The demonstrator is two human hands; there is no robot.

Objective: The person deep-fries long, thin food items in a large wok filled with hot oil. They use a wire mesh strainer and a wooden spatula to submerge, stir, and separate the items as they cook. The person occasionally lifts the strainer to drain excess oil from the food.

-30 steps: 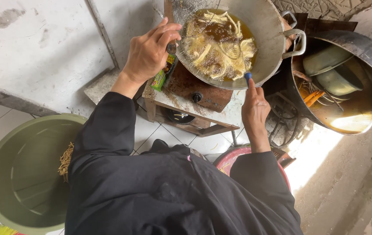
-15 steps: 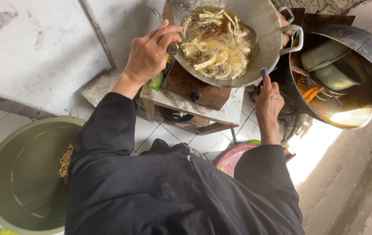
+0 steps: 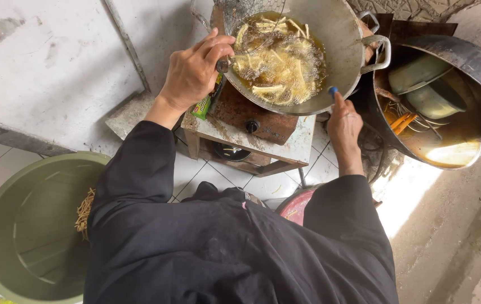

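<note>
A metal wok (image 3: 342, 39) sits at the far middle on a rusty single-burner stove (image 3: 254, 115), which stands on a small low desk (image 3: 285, 149). The wok holds bubbling oil with pale yellow strips (image 3: 277, 56) frying in it. Over its far left rim lies a wire skimmer (image 3: 235, 11). The left hand (image 3: 195, 70) is closed around the skimmer's handle at the wok's left rim, fingers (image 3: 218, 48) curled tight about it. The right hand (image 3: 344, 121) is at the wok's near right edge, fingers pinching a thin tool with a blue tip (image 3: 333, 90), which touches the rim.

To the right, a large dark pot (image 3: 477, 62) on the floor holds brownish liquid, two metal bowls (image 3: 432, 87) and some orange sticks (image 3: 401, 121). At near left is a big green tub (image 3: 4, 225) with a few yellowish strands (image 3: 84, 211) clinging to its inner wall. A red basin (image 3: 297, 202) peeks out near the person's body, its contents hidden. A green packet (image 3: 202, 106) lies on the desk beside the stove.

Against half a second ago, the right hand has shifted left, closer to the wok's rim, and the blue tip now meets it; the left hand keeps its hold on the skimmer handle, and the strips are spread wider in the oil.
</note>
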